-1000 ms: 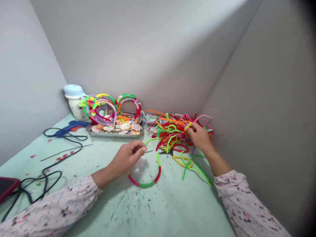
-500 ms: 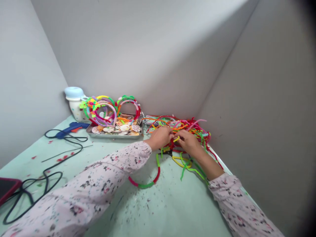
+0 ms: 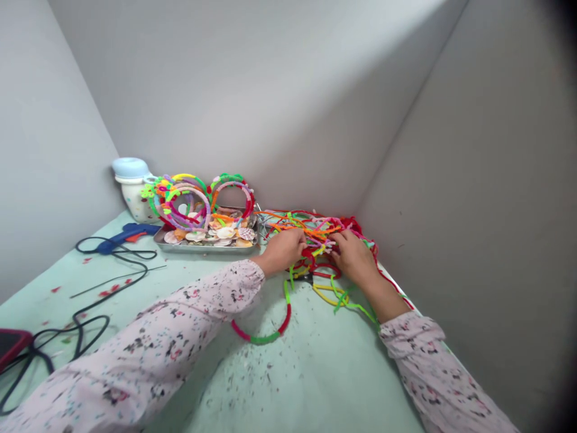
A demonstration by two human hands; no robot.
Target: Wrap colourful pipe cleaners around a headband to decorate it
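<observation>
Both hands reach into a tangled pile of coloured pipe cleaners (image 3: 315, 231) in the far right corner of the pale green table (image 3: 315, 373). My left hand (image 3: 283, 249) is curled with its fingers in the pile's left side. My right hand (image 3: 354, 255) is curled on the strands at the pile's right side. What each pinches is hidden among the strands. A half-wrapped headband (image 3: 265, 334), pink, green and red, lies on the table below my left forearm.
A metal tray (image 3: 205, 245) of seashells holds several decorated headbands (image 3: 198, 198). Behind it stands a white jar with a blue lid (image 3: 130, 186). A blue glue gun (image 3: 124, 231) and its black cable (image 3: 90, 313) lie at left. Grey walls close the corner.
My left hand moved from near the headband up and right into the pipe cleaner pile. My right hand lowered the raised strands back onto the pile.
</observation>
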